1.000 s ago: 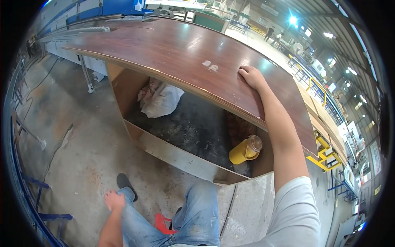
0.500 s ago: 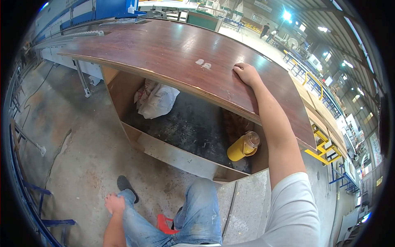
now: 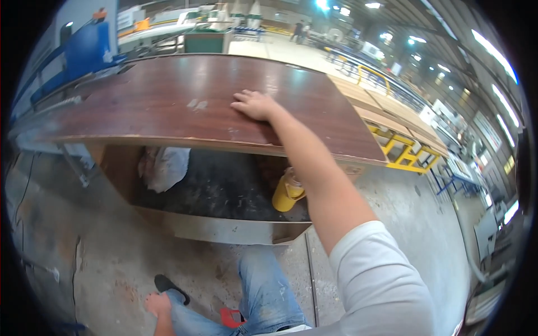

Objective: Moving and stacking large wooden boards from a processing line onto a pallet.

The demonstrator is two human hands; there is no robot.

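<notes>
My right hand [image 3: 253,105] rests palm down on the dark red-brown wood-grain tabletop [image 3: 151,103], its fingers stretched out with nothing in them. Two small pale patches [image 3: 197,104] mark the surface just left of its fingertips. My left hand [image 3: 158,303] lies over my left knee, holding nothing, with its fingers partly in view. Under the tabletop, an open shelf [image 3: 224,199] holds a crumpled white plastic bag [image 3: 171,169] on the left. At its right end stands a yellow jug [image 3: 284,200] with a clear top, partly hidden by my right forearm.
Something red [image 3: 231,317] shows beneath me, between my legs. Long boards [image 3: 375,106] lie on a yellow frame [image 3: 412,157] beyond the table's right end. A blue machine [image 3: 87,59] stands at the back left. Two people [image 3: 297,32] are far off in the hall.
The view has swung right and up, so the table sits further left in the picture. My right hand stays near the pale patches, its fingers now more stretched. My left hand remains on the knee.
</notes>
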